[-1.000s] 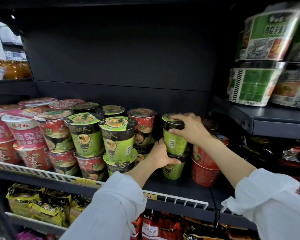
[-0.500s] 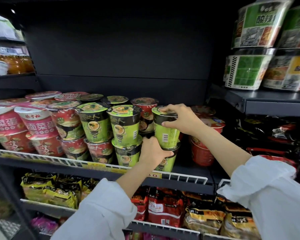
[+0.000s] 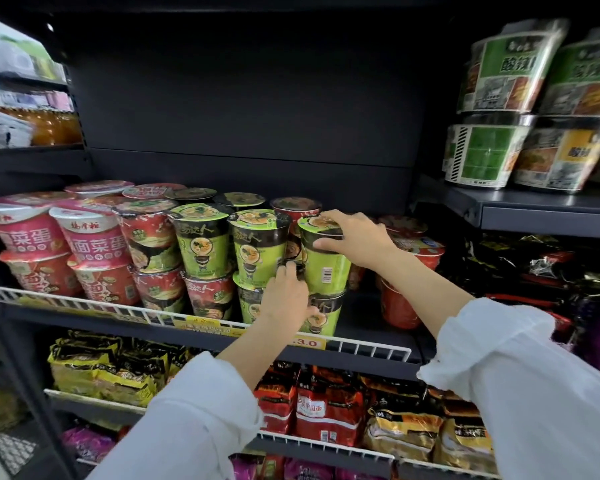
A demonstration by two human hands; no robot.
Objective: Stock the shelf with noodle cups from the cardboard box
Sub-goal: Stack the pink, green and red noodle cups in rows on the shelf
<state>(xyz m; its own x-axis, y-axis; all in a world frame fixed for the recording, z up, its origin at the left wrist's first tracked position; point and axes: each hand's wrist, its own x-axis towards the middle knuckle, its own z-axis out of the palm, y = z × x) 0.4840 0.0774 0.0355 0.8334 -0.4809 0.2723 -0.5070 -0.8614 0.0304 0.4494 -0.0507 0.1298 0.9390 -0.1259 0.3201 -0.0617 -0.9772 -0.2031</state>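
Observation:
Two green noodle cups stand stacked at the front of the dark shelf (image 3: pixel 378 336). My right hand (image 3: pixel 355 239) grips the rim of the upper green cup (image 3: pixel 326 268). My left hand (image 3: pixel 286 299) wraps the left side of the lower green cup (image 3: pixel 323 317), right where the two cups meet. To their left stand more green cups (image 3: pixel 258 249), two high, then red and pink ones (image 3: pixel 94 247). Behind my right wrist sit red cups (image 3: pixel 400 306). The cardboard box is not in view.
A white wire rail (image 3: pixel 84 303) with yellow price tags (image 3: pixel 208 325) runs along the shelf's front edge. Large green bowl noodles (image 3: pixel 489 154) sit stacked on a higher shelf at the right. Bagged noodles (image 3: pixel 326 410) fill the shelf below. Dark packets (image 3: pixel 534 261) lie at the right.
The stacked green cups have come forward toward the wire rail with both hands on them. The view has pulled back and dropped, showing more of the lower shelves.

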